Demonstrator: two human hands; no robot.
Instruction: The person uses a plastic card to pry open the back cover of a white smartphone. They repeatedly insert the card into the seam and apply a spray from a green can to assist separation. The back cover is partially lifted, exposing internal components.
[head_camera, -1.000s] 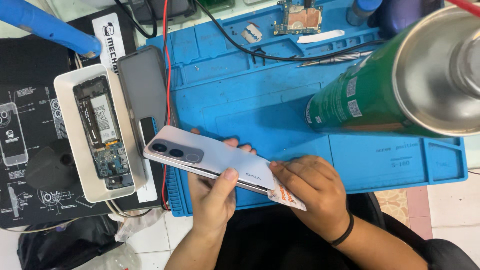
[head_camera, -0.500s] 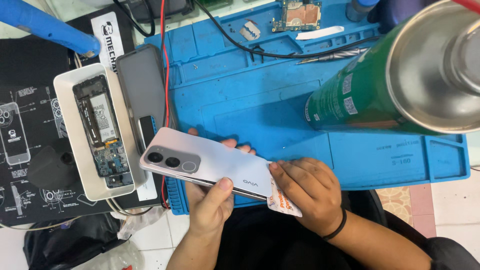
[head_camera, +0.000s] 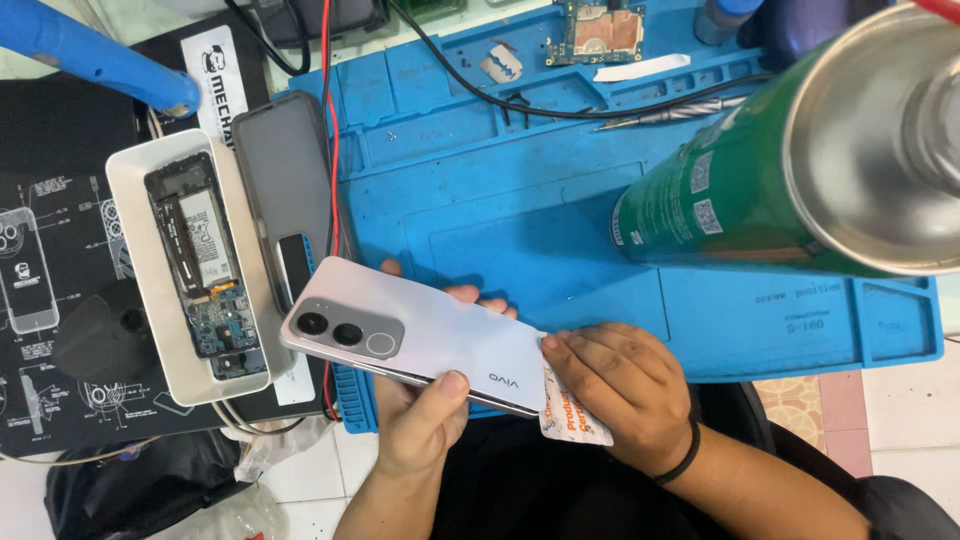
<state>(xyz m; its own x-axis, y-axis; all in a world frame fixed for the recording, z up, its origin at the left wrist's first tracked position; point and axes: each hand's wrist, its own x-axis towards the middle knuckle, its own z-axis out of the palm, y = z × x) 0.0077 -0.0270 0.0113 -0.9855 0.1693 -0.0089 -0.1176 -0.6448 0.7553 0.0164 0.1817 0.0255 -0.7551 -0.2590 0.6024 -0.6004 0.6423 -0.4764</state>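
My left hand (head_camera: 425, 420) grips a white phone (head_camera: 420, 333) from below, thumb on its near edge and fingertips showing past its far edge. The phone's back faces up, with two camera lenses at its left end. My right hand (head_camera: 620, 395) pinches a thin white card with orange print (head_camera: 572, 418) against the phone's right end, at the seam. Both hands hover over the near edge of a blue work mat (head_camera: 520, 200).
A white tray (head_camera: 140, 300) holding an opened phone (head_camera: 205, 270) sits left of the mat, beside a grey phone case (head_camera: 285, 190). A large green spray can (head_camera: 800, 170) looms at right. A circuit board (head_camera: 600, 30), black cable, razor blade and blue tool handle (head_camera: 90, 55) lie at the back.
The phone has drifted slightly left and down in my hands, and my right hand with the card has slid along its right end.
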